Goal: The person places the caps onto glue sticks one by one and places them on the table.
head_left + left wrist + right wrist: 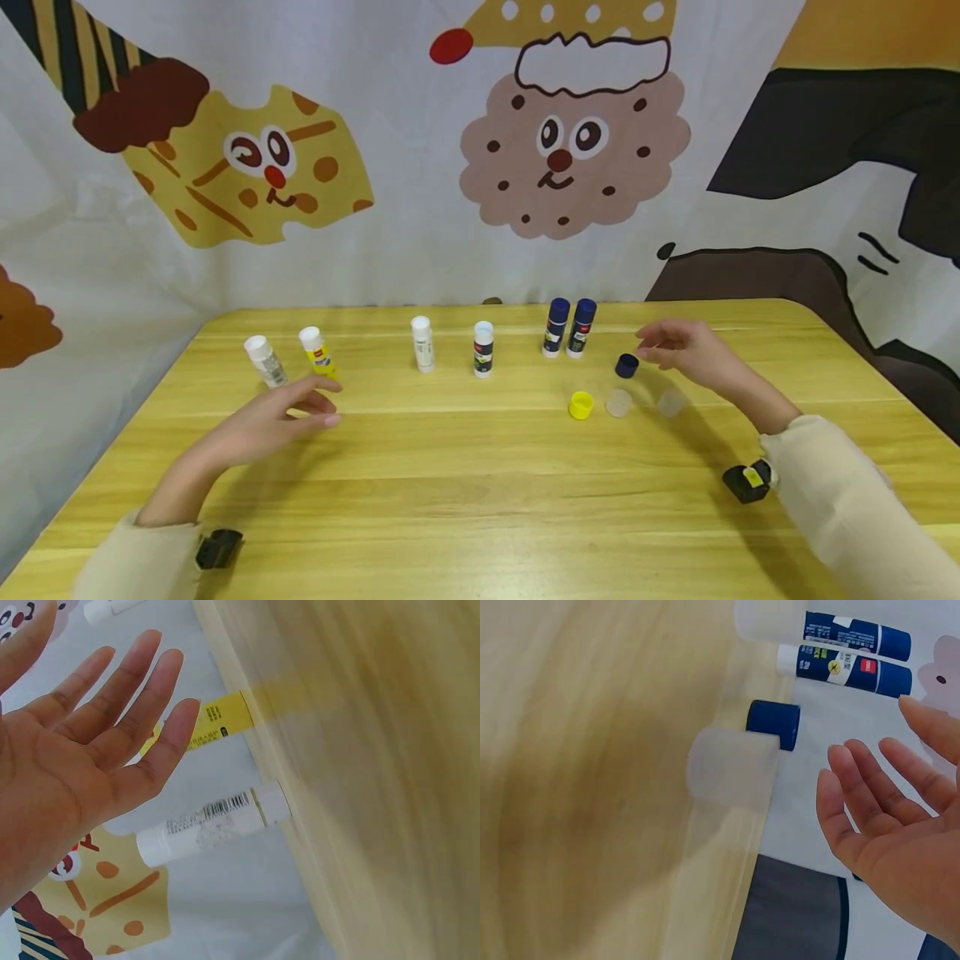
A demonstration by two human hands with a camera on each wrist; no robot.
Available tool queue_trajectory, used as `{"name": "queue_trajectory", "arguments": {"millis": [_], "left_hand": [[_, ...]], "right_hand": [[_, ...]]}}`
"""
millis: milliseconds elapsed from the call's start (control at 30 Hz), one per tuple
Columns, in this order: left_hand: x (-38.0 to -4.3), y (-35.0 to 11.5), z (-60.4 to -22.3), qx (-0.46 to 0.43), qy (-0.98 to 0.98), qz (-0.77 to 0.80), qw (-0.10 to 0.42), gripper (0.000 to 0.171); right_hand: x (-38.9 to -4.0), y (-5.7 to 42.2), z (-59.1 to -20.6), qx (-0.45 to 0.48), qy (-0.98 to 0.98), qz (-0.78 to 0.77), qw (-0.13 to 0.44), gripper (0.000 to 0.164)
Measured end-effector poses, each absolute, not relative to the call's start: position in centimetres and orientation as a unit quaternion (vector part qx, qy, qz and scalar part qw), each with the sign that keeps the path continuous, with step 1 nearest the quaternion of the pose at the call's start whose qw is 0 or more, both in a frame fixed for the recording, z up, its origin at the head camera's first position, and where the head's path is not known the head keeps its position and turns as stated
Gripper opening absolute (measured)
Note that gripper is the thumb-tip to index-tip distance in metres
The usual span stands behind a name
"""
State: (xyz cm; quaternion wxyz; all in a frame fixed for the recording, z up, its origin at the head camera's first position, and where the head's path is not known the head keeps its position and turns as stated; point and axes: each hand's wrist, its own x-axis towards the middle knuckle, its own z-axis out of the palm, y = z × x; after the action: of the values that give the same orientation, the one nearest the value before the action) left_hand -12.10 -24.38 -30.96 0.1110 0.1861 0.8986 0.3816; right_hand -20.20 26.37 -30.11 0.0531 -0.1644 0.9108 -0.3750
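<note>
My left hand point(277, 417) hovers over the table's left part with fingers loosely bent, holding nothing. Just beyond it stand a white glue stick point(267, 362) and a yellow-labelled glue stick point(318, 353) with a white top; the left wrist view shows both behind the fingers. My right hand point(686, 354), also holding nothing, hangs relaxed beside a navy cap point(627, 366). Closer to me lie a yellow cap point(581, 406) and two translucent caps, one point(618, 403) left of the other point(671, 403). The navy cap also shows in the right wrist view, apart from the fingers.
Mid-table stand another white glue stick point(423, 345) and a navy-labelled glue stick point(483, 350) with a pale top. Two navy-capped glue sticks, one point(555, 328) left of the other point(581, 329), stand farther right. Behind the wooden table point(465, 500) hangs a cartoon-printed cloth point(405, 267).
</note>
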Motion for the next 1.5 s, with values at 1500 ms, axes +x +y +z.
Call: {"name": "queue_trajectory", "arguments": {"millis": [1500], "left_hand": [[-12.0,-31.9,-31.4,0.083,0.934,0.338,0.081,0.047]], "right_hand": [[-17.9,30.0,-32.3,-0.164,0.910,-0.368,0.097,0.041]]}}
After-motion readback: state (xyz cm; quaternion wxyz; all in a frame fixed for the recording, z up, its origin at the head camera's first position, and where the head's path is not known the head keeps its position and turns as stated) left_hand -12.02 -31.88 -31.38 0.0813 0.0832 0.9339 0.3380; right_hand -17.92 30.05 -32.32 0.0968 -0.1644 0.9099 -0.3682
